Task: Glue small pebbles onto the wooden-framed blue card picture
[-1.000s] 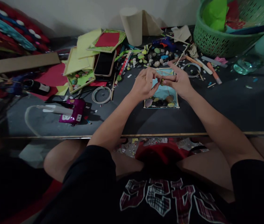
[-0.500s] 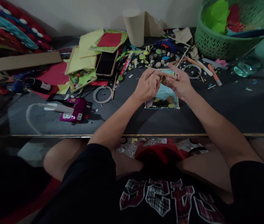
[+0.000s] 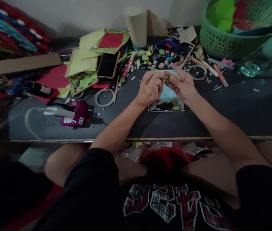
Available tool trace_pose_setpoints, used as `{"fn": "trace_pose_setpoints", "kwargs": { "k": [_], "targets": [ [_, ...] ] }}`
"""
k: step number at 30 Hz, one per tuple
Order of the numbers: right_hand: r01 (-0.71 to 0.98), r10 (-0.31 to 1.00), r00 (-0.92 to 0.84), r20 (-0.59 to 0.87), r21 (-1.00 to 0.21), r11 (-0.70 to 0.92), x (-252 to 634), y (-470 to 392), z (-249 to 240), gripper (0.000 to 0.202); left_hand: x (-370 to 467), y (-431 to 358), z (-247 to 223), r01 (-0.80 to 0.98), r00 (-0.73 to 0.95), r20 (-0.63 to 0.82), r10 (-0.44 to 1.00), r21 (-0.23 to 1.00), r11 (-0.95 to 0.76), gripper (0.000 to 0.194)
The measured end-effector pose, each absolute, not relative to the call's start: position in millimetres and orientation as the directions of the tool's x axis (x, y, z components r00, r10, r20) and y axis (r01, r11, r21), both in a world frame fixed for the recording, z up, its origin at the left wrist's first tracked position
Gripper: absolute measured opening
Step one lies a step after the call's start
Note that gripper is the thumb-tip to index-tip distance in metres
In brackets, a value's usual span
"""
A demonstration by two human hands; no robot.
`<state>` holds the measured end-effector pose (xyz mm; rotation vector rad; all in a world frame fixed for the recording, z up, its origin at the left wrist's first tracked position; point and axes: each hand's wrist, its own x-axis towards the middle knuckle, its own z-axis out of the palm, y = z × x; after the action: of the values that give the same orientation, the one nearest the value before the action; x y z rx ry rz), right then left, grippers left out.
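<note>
Between the fingertips of both hands is a small yellow-green piece [image 3: 166, 79], too small to name for certain. My left hand [image 3: 151, 87] is closed, its thumb and fingers pinching the piece's left side. My right hand [image 3: 183, 84] pinches the other side with thumb and fingertips, while one finger stretches upward. Beneath the hands lies a light blue framed picture [image 3: 168, 93], partly covered by them. Dark and yellowish pebbles [image 3: 167, 105] line its lower edge. Behind it, a pile of painted pebbles [image 3: 156, 58] spreads over the dark table.
A purple glue gun [image 3: 74, 114] lies to the left, near a tape roll [image 3: 104, 97]. A phone [image 3: 108, 65] rests beside yellow framed cards [image 3: 81, 65]. At right stand a green basket [image 3: 222, 43] and a bottle [image 3: 251, 68]. Another tape roll [image 3: 197, 72] lies near orange sticks [image 3: 220, 75].
Both hands have shifted slightly, and the yellow-green piece shows more plainly between the fingertips. The view has moved a little; the things on the table stay put.
</note>
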<state>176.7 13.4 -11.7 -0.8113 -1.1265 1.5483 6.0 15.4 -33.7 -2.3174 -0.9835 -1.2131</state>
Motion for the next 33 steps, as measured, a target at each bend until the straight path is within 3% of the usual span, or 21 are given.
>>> {"fn": "trace_pose_setpoints", "kwargs": {
  "k": [5,9,17,24,33],
  "targets": [
    [-0.267,0.979,-0.178,0.102,-0.962,0.052,185.1,29.9,-21.3,0.09,2.3,15.8,-36.8,0.678,0.382,0.726,0.572,0.201,-0.707,0.032],
    [-0.014,0.978,-0.134,0.158,-0.987,0.157,204.4,53.5,-34.7,0.086,2.7,17.8,-38.0,0.682,0.318,0.752,0.577,0.241,-0.691,0.036],
    [0.179,0.967,-0.202,0.154,-0.965,0.191,207.4,56.8,-39.6,0.094,-1.0,26.0,-32.4,0.697,0.277,0.635,0.721,0.384,-0.606,0.055],
    [0.245,0.964,-0.232,0.13,-0.951,0.187,202.4,55.3,-45.8,0.101,-5.1,32.1,-42.5,0.678,0.268,0.598,0.755,0.44,-0.589,0.04],
    [0.233,0.968,-0.179,0.174,-0.949,0.213,205.5,60.7,-61.9,0.117,-21.2,45.4,-55.5,0.644,0.111,0.584,0.804,0.574,-0.506,0.033]
  ]
}}
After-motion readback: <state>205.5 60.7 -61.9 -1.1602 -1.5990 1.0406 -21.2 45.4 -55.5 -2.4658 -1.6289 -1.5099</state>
